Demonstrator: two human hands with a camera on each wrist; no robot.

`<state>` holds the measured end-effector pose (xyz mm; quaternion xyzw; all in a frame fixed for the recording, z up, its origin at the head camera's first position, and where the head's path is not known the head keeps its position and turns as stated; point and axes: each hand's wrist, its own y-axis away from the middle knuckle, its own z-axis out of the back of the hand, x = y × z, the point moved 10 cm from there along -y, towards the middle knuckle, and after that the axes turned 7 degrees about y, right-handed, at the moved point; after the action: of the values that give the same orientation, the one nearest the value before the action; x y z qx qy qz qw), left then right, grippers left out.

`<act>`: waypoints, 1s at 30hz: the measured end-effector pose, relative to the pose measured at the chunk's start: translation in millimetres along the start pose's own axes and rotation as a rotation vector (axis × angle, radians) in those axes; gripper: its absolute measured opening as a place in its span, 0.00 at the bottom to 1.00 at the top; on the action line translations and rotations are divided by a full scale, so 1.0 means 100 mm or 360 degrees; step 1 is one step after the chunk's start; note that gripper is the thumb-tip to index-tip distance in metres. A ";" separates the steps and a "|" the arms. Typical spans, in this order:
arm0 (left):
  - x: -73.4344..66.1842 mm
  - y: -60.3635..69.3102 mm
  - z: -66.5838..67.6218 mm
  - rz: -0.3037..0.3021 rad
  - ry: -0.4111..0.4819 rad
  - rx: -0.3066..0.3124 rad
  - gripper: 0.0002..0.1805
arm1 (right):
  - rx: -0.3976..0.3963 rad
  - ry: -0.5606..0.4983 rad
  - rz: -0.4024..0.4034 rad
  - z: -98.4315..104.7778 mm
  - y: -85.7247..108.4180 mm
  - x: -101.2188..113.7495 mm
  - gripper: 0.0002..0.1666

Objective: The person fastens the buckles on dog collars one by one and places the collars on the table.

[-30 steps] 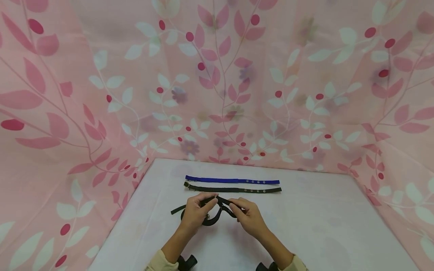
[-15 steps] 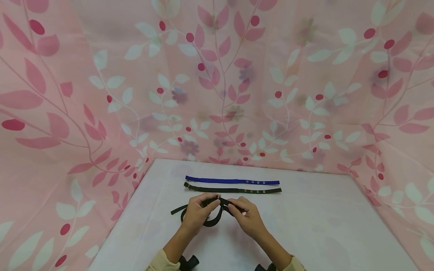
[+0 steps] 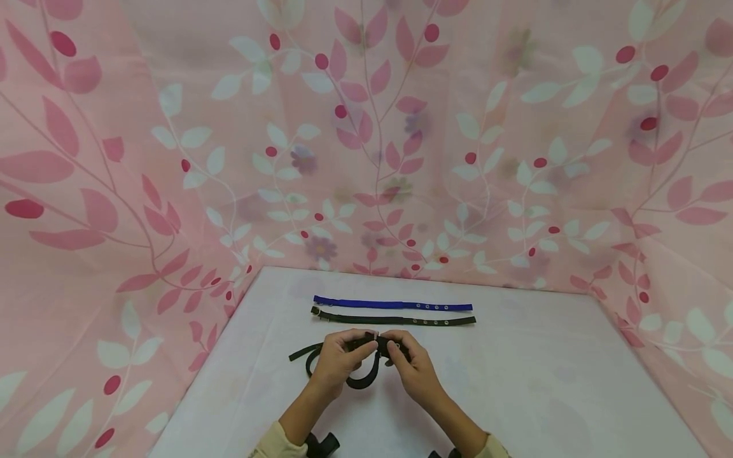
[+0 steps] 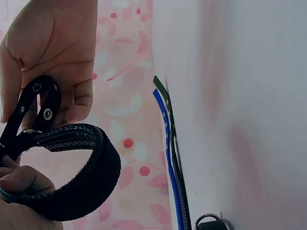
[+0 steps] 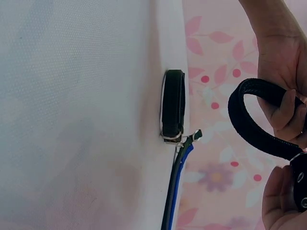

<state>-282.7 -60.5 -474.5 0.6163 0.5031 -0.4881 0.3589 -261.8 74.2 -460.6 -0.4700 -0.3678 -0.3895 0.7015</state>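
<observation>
In the head view my left hand (image 3: 335,366) and right hand (image 3: 415,366) meet above the table, holding a black collar with metal eyelets (image 3: 366,381). Its padded band bends into a wide loop in the left wrist view. There the left hand (image 4: 26,182) pinches it by a metal ring, while the right hand (image 4: 62,38) holds the folded eyelet strap (image 4: 48,112). The right fingertips hide part of the strap. Another black collar (image 5: 172,103), looped with metal hardware, stands on the table; the left hand partly covers it in the head view.
A blue collar (image 3: 372,305) and a dark green collar (image 3: 372,319) lie straight, side by side, across the white table (image 3: 515,369), beyond the hands. Pink leaf-patterned cloth (image 3: 366,191) rises behind the table and at both sides.
Both hands have drawn together, the right moving left and the left shifting slightly right. The held collar's eyelet strap is gathered closer between the fingertips. The collars on the table stay put.
</observation>
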 end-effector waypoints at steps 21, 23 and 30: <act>0.00 0.02 -0.06 -0.0127 0.0159 0.0028 0.19 | -0.0088 0.0119 0.0018 0.00 0.01 0.02 0.14; 0.01 0.02 -0.06 -0.0127 0.0139 0.0013 0.19 | -0.0131 0.0132 -0.0044 0.01 0.01 -0.02 0.13; 0.00 0.00 -0.02 -0.0158 0.0033 -0.0097 0.17 | -0.0119 0.0039 -0.0188 -0.01 0.01 -0.09 0.07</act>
<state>-282.0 -58.4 -473.4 0.5844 0.5513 -0.4835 0.3475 -264.8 75.1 -469.1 -0.4684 -0.3715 -0.4494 0.6637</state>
